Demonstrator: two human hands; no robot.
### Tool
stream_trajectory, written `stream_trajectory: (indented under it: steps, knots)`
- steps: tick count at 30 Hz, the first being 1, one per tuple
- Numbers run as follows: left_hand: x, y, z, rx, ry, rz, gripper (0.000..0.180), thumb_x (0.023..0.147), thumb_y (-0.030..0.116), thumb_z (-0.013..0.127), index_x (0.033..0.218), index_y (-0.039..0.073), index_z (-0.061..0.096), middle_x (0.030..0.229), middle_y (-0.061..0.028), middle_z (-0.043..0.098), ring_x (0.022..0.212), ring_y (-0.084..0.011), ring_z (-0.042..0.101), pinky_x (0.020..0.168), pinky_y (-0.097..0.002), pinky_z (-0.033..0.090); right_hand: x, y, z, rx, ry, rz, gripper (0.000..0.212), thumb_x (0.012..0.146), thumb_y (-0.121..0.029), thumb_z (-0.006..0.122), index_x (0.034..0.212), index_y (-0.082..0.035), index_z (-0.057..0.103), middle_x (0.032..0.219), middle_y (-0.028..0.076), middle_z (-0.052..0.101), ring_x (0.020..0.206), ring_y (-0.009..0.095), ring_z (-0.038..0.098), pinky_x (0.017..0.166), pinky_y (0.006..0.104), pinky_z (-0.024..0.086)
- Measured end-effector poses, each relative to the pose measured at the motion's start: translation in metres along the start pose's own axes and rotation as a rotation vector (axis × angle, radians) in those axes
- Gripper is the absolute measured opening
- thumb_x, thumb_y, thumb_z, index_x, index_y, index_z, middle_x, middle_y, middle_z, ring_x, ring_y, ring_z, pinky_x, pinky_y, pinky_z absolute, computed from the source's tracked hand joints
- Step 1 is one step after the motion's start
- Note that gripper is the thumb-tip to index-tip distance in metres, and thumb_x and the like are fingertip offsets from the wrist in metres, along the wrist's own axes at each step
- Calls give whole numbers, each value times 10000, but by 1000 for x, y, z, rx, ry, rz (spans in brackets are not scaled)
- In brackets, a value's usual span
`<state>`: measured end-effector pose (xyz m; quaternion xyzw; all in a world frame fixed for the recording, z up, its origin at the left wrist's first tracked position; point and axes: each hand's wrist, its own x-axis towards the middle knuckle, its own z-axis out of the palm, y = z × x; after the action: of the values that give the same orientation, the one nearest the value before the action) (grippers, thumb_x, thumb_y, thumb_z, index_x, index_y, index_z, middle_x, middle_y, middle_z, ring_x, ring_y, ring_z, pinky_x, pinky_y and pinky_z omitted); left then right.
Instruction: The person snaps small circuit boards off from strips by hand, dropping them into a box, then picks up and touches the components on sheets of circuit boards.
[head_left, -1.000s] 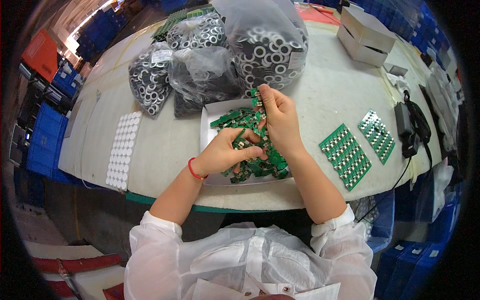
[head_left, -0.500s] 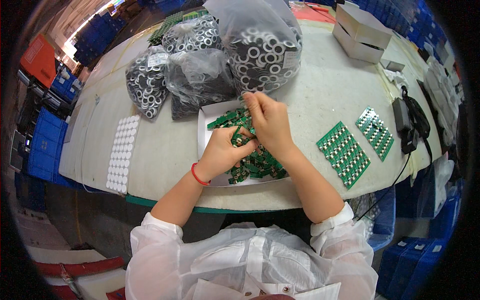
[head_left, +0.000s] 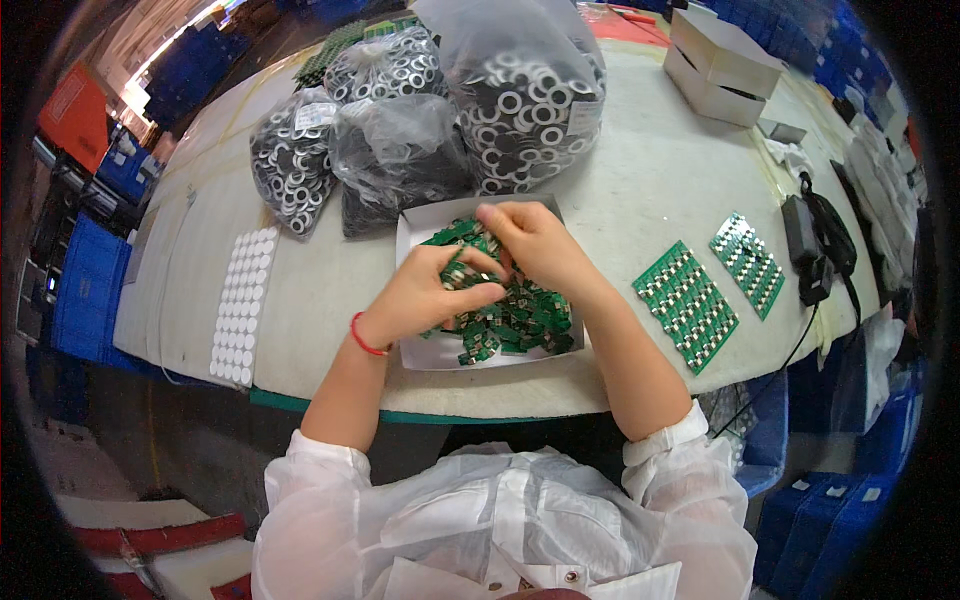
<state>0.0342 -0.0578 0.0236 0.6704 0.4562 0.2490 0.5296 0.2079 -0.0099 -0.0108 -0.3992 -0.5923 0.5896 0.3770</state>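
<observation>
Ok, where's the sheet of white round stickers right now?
In the head view the sheet of white round stickers lies flat on the table, to the person's left, well left of the left hand and just below the bags of rings.

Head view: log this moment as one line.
left hand: pinching small green board | right hand: fingers on same piece | white tray: green boards heaped | table: bagged rings behind

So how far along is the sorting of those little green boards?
Two green panels lie whole on the table's right. Left hand and right hand together pinch a small piece over the white tray. The loose green pieces heaped there remain.
</observation>
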Motion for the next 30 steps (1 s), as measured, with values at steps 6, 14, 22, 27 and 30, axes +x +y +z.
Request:
stream_trajectory:
  steps: [6,14,22,27,30]
  knots:
    - [1,-12,-20,190,297,72,243,854,181,661,1051,38,676,714,5,619,550,-50,535,415,-208,417,-15,-8,-18,-749,17,-435,302,890,-253,572,817,31,642,704,196,613,655,363,593,616,423,462]
    - [5,-17,-16,134,337,137,173,898,160,601,977,22,667,871,-22,663,623,-42,545,406,-196,443,-72,-16,-94,-437,454,-505,193,917,-180,578,918,-16,678,820,71,687,736,120,622,646,278,487]
    - [12,-11,-2,27,293,195,165,908,150,589,967,13,659,883,-22,675,625,-27,539,408,-188,435,-155,58,-290,-1208,943,178,271,785,-145,626,1023,-21,668,999,203,655,956,342,620,852,405,478]
    - [12,-22,-14,-44,289,216,182,918,176,586,967,13,651,874,-42,681,667,-42,581,415,-187,438,-148,57,-279,-1220,875,262,278,719,-88,667,993,-50,690,977,212,654,929,349,628,835,399,488]
    - [11,-25,-19,-36,359,262,205,922,192,585,961,-1,644,855,-75,687,653,-59,601,416,-199,444,-147,41,-269,-1255,940,194,222,747,-91,654,960,-36,686,868,199,666,801,335,654,751,402,500]
